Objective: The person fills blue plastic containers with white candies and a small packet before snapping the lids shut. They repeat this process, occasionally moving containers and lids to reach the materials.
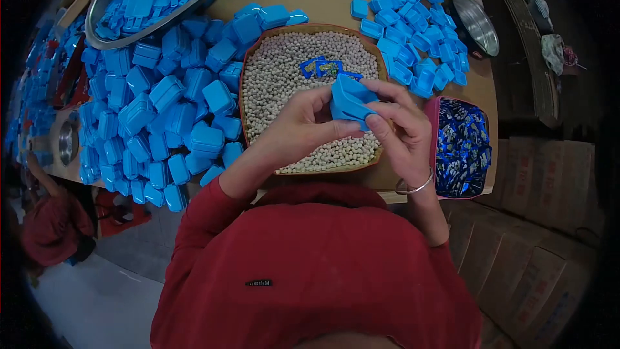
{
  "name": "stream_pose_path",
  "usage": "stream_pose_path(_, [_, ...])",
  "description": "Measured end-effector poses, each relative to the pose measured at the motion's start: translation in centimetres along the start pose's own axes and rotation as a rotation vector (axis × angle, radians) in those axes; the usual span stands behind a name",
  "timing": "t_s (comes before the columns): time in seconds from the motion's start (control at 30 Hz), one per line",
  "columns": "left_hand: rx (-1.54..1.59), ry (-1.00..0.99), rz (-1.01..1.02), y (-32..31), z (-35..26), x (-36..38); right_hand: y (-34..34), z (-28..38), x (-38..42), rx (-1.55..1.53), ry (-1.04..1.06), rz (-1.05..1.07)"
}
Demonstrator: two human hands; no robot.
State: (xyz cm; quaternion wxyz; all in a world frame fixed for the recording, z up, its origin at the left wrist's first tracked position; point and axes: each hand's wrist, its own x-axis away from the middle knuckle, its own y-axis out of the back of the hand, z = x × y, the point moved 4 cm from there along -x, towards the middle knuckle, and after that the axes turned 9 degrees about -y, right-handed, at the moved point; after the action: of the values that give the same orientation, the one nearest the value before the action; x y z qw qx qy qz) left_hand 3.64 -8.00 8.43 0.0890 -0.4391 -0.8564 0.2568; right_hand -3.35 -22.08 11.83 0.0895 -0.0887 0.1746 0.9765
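Between both hands, above a tray of small pale beads (290, 68), is an open blue plastic box (352, 100). My left hand (307, 119) grips its left side, with the thumb along the bottom edge. On the other side my right hand (402, 119) holds the box by its right edge, fingers bent around it. A few small blue printed packets (321, 66) lie on the beads just behind the box. Close to my right wrist stands a pink-rimmed container (434, 106) full of shiny dark-blue packets (462, 145).
Closed blue boxes (171, 94) are heaped at the left. Behind them a metal basin (103, 44) holds flat blue parts. Open blue box pieces (413, 22) lie scattered at the back right near a metal bowl (475, 22). Cartons (542, 174) stand at right; another person (55, 226) sits far left.
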Motion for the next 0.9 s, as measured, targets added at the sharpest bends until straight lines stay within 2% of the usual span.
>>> stream_pose_path(0.2, [0.000,0.049,0.029,0.2,-1.4,0.8,0.3,1.6,-0.1,0.145,0.081,0.069])
stream_pose_path(0.5, [-0.099,-0.004,0.117,0.8,-1.2,1.1,0.2,1.9,0.3,0.243,0.173,0.093])
stream_pose_path(0.6, [-0.152,0.004,0.113,0.8,-1.7,1.3,0.3,2.0,0.2,0.336,0.281,0.122])
stream_pose_path(0.7, [-0.221,-0.072,0.106,0.8,-2.3,1.6,0.0,3.0,0.4,0.490,0.378,0.082])
stream_pose_path(0.8, [-0.229,-0.110,0.062,-0.3,-3.5,2.4,-0.8,2.8,0.8,0.549,0.492,0.026])
stream_pose_path(0.9, [-0.368,-0.152,-0.075,0.8,-0.9,2.5,-2.1,1.2,1.1,0.482,0.442,0.064])
